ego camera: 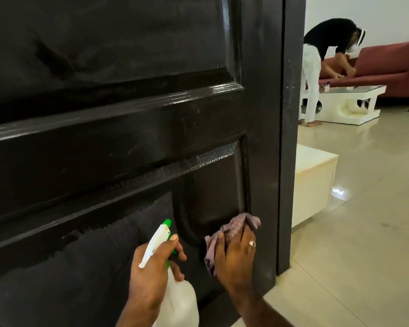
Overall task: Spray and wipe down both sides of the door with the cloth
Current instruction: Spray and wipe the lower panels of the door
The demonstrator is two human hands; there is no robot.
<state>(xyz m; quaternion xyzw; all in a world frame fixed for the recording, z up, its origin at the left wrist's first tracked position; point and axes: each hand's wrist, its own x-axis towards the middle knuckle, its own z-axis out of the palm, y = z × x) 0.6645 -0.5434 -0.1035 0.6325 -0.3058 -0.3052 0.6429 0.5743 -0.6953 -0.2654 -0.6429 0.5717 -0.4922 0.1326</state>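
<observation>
Right hand (236, 253) presses soft, limp cloth (231, 228) flat on lower door (132, 128) panel; bunch it for grip. Left hand (151, 274) grips bottle (177, 303) neck, probably light.

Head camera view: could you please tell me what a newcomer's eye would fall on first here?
The dark glossy door fills most of the view. Low against it, the right hand presses a purplish cloth to the lower panel, while the left hand grips a white spray bottle with a green nozzle. At upper right, another person bends over a white coffee table before a red sofa.
</observation>
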